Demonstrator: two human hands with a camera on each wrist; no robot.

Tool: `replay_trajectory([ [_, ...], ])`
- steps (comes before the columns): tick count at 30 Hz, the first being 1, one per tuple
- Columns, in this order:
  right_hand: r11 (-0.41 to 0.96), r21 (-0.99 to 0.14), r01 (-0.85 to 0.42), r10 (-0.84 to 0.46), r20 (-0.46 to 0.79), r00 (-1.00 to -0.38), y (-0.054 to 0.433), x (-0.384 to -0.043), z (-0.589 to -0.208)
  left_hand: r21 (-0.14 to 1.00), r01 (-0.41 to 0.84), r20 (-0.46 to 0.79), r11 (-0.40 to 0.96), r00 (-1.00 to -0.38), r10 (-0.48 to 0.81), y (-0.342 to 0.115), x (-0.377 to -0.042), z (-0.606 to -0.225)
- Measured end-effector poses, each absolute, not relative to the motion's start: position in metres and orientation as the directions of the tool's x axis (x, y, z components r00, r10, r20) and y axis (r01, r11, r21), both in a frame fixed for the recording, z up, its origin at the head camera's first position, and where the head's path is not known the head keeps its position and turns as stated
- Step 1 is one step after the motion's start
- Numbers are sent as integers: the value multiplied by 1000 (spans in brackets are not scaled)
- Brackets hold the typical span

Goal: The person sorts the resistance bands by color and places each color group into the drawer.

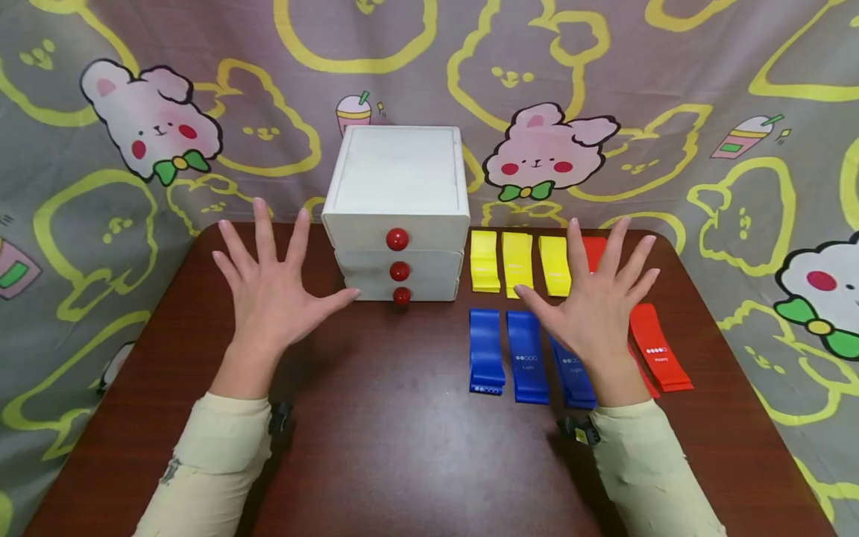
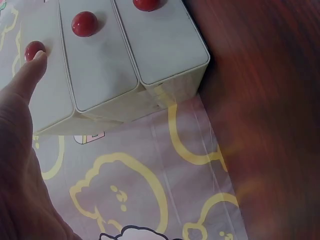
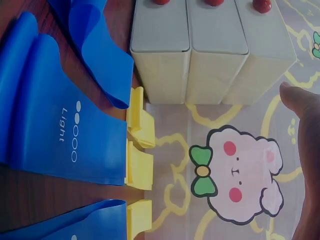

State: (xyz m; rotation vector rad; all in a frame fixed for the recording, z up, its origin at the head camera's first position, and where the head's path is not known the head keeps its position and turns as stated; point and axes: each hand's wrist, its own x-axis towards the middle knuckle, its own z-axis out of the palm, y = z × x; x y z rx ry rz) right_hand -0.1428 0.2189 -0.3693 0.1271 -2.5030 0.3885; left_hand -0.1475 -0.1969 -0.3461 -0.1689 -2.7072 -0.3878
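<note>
My left hand [image 1: 271, 306] is held up over the table with its fingers spread, left of a white drawer unit [image 1: 397, 171]. Its thumb overlaps the unit's lower left edge in the head view. The unit has three drawers with round red knobs [image 1: 397, 239]. With fingers likewise splayed, my right hand [image 1: 597, 309] hovers above several flat resistance bands at the right. Three yellow bands [image 1: 484, 261] lie behind three blue bands [image 1: 526, 358] marked "Light". Red bands [image 1: 661, 347] are partly hidden by the right hand and wrist. Neither hand holds anything.
The dark brown wooden table [image 1: 403, 447] extends toward me in front of the drawer unit. A patterned cloth [image 1: 403, 45] with cartoon animals hangs behind the table and along both sides. Dark straps [image 1: 579, 430] are at my wrists.
</note>
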Motion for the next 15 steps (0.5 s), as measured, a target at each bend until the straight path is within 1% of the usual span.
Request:
replay_trajectory([
  [7, 933, -288, -213, -4, 585, -811, 215, -143, -370, 255, 157, 375, 954, -925, 52, -195, -150, -342],
  [10, 918, -303, -255, -20, 607, -795, 208, -143, -369, 259, 152, 368, 954, -929, 48, -193, -153, -338],
  [15, 890, -292, -349, -76, 660, -747, 190, -144, -368, 286, 163, 357, 944, -933, 53, -185, -159, -334],
])
